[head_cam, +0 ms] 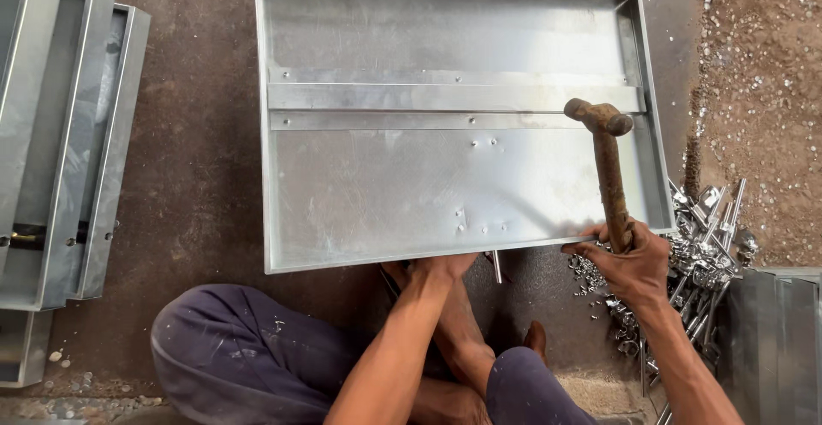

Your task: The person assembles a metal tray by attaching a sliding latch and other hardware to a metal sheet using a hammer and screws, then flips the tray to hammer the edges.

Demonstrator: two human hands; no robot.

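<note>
Tray: shallow rectangular sheet-metal tray (368, 194), galvanised grey, lying open side up on the ground directly in front of the seated person; upturned rim on all four sides; a flat stiffening strip (445, 97) riveted across its floor; small rivet heads and dimples scattered below that strip.
Step in hand: judged to be hammering at the tray's near-right area; hammer raised, not in contact with the metal.
Right hand: right hand (629, 262) at the tray's near-right corner; fingers wrapped tight around the handle of the hammer (606, 164); rusty brown head poised above the strip's right end.
Left hand: left hand (441, 264) at the tray's near edge, mid-length; fingers curl under the rim and are hidden, so whether they grip cannot be told.
Next move calls for: judged, a steady near edge and a square, controlled blow; thin sheet will dent readily.
Right of tray: heap of bright steel fittings (706, 237); loose small pieces on the dirt.
Left of tray: stacked similar trays (60, 134).
Ground: rough brown concrete (197, 134).
</note>
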